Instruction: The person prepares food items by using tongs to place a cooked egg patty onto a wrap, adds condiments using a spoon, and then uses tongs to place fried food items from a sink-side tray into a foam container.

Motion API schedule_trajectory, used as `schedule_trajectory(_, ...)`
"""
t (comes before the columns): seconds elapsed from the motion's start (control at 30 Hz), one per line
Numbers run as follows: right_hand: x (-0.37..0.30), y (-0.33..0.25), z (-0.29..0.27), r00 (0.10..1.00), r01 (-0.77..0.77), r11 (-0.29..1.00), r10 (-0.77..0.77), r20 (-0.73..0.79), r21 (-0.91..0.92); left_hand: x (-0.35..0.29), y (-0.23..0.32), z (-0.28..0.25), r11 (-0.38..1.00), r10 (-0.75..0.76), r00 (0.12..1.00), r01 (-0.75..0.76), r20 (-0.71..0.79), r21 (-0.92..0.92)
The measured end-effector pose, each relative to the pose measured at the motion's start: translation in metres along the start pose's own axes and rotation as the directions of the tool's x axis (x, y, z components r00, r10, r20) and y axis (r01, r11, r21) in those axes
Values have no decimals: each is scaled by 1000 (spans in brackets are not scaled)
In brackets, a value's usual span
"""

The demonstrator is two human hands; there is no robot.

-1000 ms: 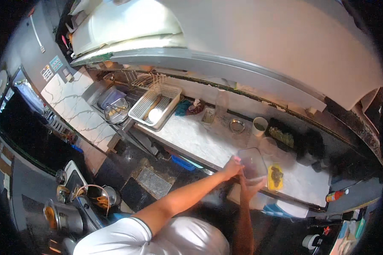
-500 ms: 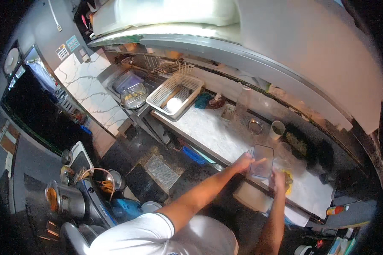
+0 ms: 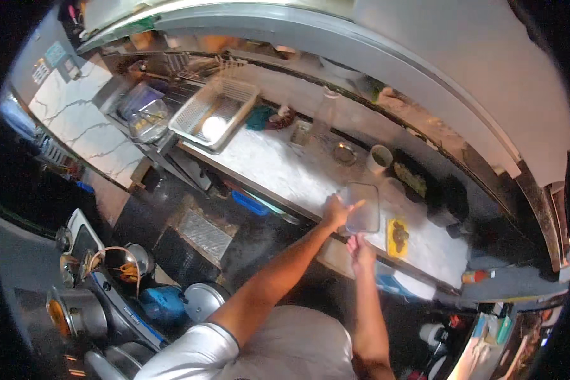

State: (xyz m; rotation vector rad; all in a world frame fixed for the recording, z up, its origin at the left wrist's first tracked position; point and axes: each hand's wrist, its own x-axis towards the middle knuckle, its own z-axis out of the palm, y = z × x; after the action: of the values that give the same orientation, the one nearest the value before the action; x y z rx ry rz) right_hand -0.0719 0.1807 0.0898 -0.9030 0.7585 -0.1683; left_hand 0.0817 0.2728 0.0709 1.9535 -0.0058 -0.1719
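Observation:
Above the front edge of the counter I hold a clear rectangular plastic container (image 3: 365, 212), tilted, with its broad side facing me. My left hand (image 3: 337, 212) grips its left side, the thumb reaching over the wall. At its lower edge is my right hand (image 3: 361, 253), closed with the fingertips against the rim. To the right of the container lies a flat yellow cloth or sponge (image 3: 394, 248) with a brownish clump (image 3: 399, 234) on top; neither hand touches it.
On the white counter (image 3: 259, 161) stand a white plastic basket (image 3: 193, 130) with a white round thing inside, a small metal bowl (image 3: 344, 154), a pale cup (image 3: 379, 159) and a tall clear bottle (image 3: 325, 111). Pots (image 3: 85, 313) stand at lower left. An orange bottle (image 3: 475, 277) is at right.
My right hand has shifted left, away from the yellow cloth or sponge, which now shows fully. The container stays in my grip and has turned slightly. The whole view has swung to the right.

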Motion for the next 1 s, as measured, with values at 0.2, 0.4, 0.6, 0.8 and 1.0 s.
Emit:
schedule_trajectory(0.2,-9,4,45,975,-159,970,184,-128,183,23,-32,-34,988,108,989,-95,102,-120)
schedule_trajectory(0.4,12,-8,-23,983,165,976,-151,-106,142,-41,70,-55,696,663,747,-641,54,323)
schedule_trajectory(0.6,-20,-86,72,837,498,830,-384,391,-251,-24,68,-89,514,802,579,-795,149,321)
schedule_trajectory(0.8,83,-126,51,564,575,-436,-401,722,-692,64,13,-92,870,-15,992,-48,-123,-491)
schedule_trajectory(1.0,141,-82,125,697,527,-820,268,665,-223,30,-159,-103,793,-148,985,63,-91,-606)
